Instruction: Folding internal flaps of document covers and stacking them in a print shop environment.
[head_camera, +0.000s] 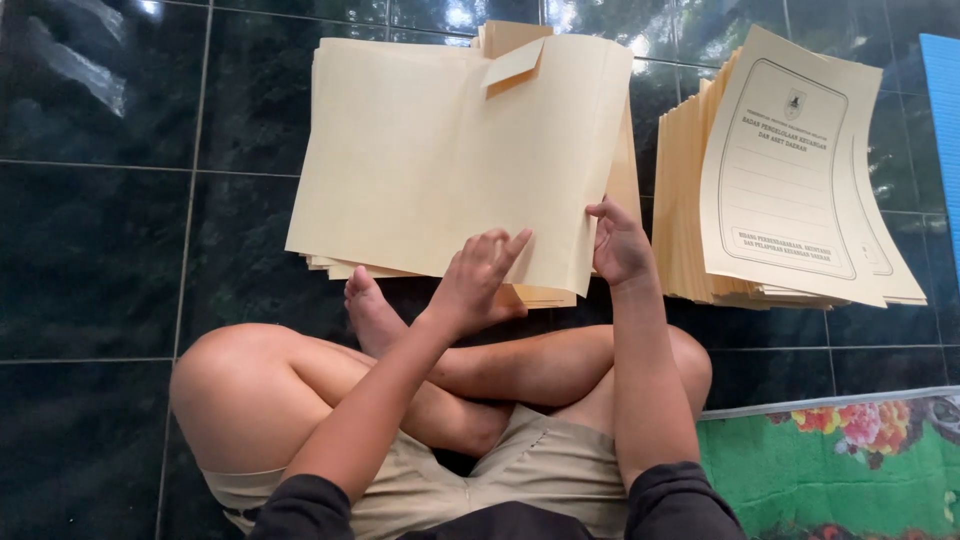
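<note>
- The folder (450, 160) in hand is a plain cream card sheet, lifted and partly folded over, with a small flap sticking up at its top edge; it hangs above the middle stack in front of the crossed legs.
- The left hand (480, 285) lies against the folder's lower front, fingers loosely spread and pressing the card rather than pinching it.
- The right hand (620, 245) grips the folder's right edge, fingers curled round it.
- Progress, as a judgement: the fold looks half made, the sheet bent but not yet flat or creased.
- Beneath it lies the middle stack (540, 295) of the same cream card, only its edges showing.
- To the right, the printed stack (780, 170) stands tall: its top sheets carry a dark rounded frame, a small crest and ruled lines, and their corners curl up.
- All rests on a dark glossy tiled floor (90, 250).
- A blue edge (945, 90) shows far right, and a green flowered mat (840, 460) lies at lower right.
</note>
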